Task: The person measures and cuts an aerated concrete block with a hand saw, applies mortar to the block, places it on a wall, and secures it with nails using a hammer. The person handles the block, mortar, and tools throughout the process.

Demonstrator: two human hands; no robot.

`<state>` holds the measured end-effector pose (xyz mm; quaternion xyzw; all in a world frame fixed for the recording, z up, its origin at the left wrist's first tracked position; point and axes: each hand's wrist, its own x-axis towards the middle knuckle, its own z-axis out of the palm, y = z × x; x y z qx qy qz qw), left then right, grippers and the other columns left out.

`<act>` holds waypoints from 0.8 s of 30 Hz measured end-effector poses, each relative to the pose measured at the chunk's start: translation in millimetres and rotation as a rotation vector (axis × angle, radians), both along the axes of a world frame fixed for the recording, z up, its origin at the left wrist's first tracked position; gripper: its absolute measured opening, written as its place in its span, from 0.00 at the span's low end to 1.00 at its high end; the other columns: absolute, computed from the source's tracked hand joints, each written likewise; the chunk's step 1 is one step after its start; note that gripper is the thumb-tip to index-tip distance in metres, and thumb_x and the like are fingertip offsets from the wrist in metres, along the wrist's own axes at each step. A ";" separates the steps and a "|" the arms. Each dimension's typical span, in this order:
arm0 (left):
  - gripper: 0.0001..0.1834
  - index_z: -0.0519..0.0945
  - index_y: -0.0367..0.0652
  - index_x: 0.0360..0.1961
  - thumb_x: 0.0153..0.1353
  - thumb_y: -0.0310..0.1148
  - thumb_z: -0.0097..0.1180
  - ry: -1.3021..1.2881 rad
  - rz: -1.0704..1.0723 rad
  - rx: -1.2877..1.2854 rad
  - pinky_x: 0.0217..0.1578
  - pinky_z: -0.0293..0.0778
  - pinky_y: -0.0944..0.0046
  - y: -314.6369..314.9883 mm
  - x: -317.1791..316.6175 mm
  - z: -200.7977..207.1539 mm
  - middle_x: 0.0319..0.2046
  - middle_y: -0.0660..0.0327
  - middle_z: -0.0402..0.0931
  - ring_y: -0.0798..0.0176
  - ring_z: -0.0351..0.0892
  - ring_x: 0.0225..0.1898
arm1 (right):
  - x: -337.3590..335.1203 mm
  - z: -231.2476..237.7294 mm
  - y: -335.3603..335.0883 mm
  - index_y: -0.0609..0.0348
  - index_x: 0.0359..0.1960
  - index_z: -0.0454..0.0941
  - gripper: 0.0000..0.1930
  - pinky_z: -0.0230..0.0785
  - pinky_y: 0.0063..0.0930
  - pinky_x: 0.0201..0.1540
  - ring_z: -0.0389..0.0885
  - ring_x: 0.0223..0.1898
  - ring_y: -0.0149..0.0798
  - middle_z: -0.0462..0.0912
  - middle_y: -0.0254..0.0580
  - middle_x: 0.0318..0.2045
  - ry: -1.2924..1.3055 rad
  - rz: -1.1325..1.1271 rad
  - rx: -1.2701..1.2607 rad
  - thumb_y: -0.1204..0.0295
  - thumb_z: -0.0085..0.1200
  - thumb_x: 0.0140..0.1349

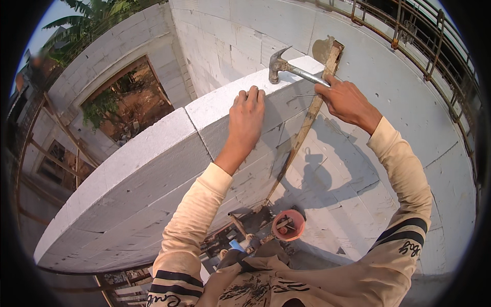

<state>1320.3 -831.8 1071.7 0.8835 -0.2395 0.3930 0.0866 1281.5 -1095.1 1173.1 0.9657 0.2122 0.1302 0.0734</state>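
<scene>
My right hand (pixel 350 102) is wrapped round the handle of a claw hammer (pixel 302 71). The hammer's steel head rests at, or just over, the top of a pale block (pixel 230 105) in the wall's upper course. A thin metal nail or pin (pixel 305 95) points left from beside my right fingers; whether I hold it or it sticks in the wall I cannot tell. My left hand (pixel 247 120) lies against the same block, back up, its bent fingers over the upper edge and its thumb hidden. A narrow joint separates this block from the left-hand block (pixel 148 140).
A wooden batten (pixel 307 125) runs down the corner beside the right-hand wall (pixel 394 92). Below are a reddish bucket (pixel 288 225) with tools and scattered timber. Rusty rebar (pixel 378 28) lines the upper right. A wall opening (pixel 128 100) is at far left.
</scene>
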 end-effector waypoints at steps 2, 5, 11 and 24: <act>0.16 0.78 0.36 0.45 0.53 0.23 0.59 -0.026 -0.028 0.010 0.38 0.83 0.58 3.4 0.1 3.1 0.44 0.56 0.75 0.54 0.79 0.43 | -3.9 -4.7 -0.4 0.56 0.47 0.75 0.08 0.74 0.53 0.40 0.82 0.35 0.61 0.77 0.57 0.43 -0.078 0.054 0.173 0.71 0.52 0.69; 0.17 0.77 0.36 0.46 0.53 0.24 0.60 0.022 -0.017 0.082 0.40 0.82 0.56 7.9 -0.9 6.2 0.45 0.54 0.75 0.53 0.79 0.44 | -15.4 -9.6 3.2 0.57 0.48 0.76 0.09 0.71 0.52 0.42 0.80 0.38 0.62 0.76 0.56 0.42 -0.118 0.035 0.332 0.71 0.53 0.70; 0.23 0.78 0.37 0.50 0.51 0.28 0.67 0.155 0.013 0.085 0.52 0.76 0.53 14.7 -6.3 12.9 0.47 0.53 0.75 0.51 0.79 0.49 | -42.6 -18.4 19.1 0.60 0.47 0.80 0.08 0.69 0.48 0.40 0.78 0.36 0.59 0.76 0.53 0.38 -0.190 0.013 0.526 0.72 0.55 0.70; 0.26 0.80 0.44 0.57 0.56 0.34 0.69 0.288 -0.317 -0.121 0.49 0.79 0.52 47.2 -89.4 46.5 0.55 0.53 0.79 0.50 0.81 0.51 | -58.9 -23.4 63.5 0.60 0.44 0.81 0.07 0.71 0.48 0.37 0.79 0.35 0.61 0.77 0.54 0.39 -0.126 0.209 0.621 0.74 0.59 0.67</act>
